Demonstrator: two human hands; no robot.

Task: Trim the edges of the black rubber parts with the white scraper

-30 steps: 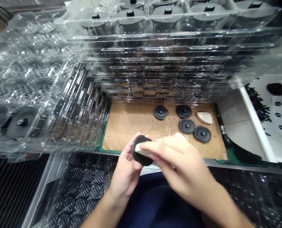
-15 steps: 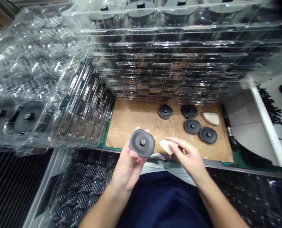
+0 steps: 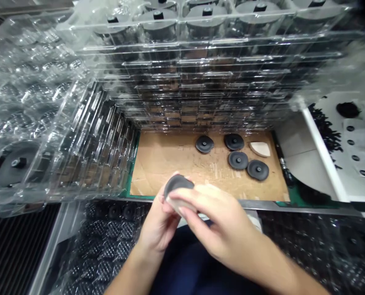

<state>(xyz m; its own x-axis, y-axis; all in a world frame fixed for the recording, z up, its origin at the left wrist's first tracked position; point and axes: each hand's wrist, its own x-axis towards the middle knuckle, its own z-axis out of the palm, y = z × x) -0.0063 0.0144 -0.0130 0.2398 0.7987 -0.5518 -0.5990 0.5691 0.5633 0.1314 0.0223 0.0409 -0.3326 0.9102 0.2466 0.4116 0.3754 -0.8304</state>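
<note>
My left hand [image 3: 157,223] grips a round dark grey disc [image 3: 177,184] at its lower edge, just in front of the cardboard sheet [image 3: 160,164]. My right hand [image 3: 219,229] reaches across it and presses a small whitish pad [image 3: 177,203] against the disc's face, its fingers closed on the pad. Most of the disc is hidden behind the pad and my right fingers. Several more dark discs [image 3: 237,159] and a second white wedge-shaped pad [image 3: 260,149] lie on the cardboard to the right.
Stacks of clear plastic trays [image 3: 207,78] holding grey discs rise behind the cardboard, and more trays [image 3: 31,123] stand at the left. A white bin [image 3: 348,143] with small black parts sits at the right. Dark trays [image 3: 108,233] lie below the bench edge.
Half a second ago my right hand was off to the right with the pad and the disc's face showed. Now the right hand has come back left and the pad covers the disc.
</note>
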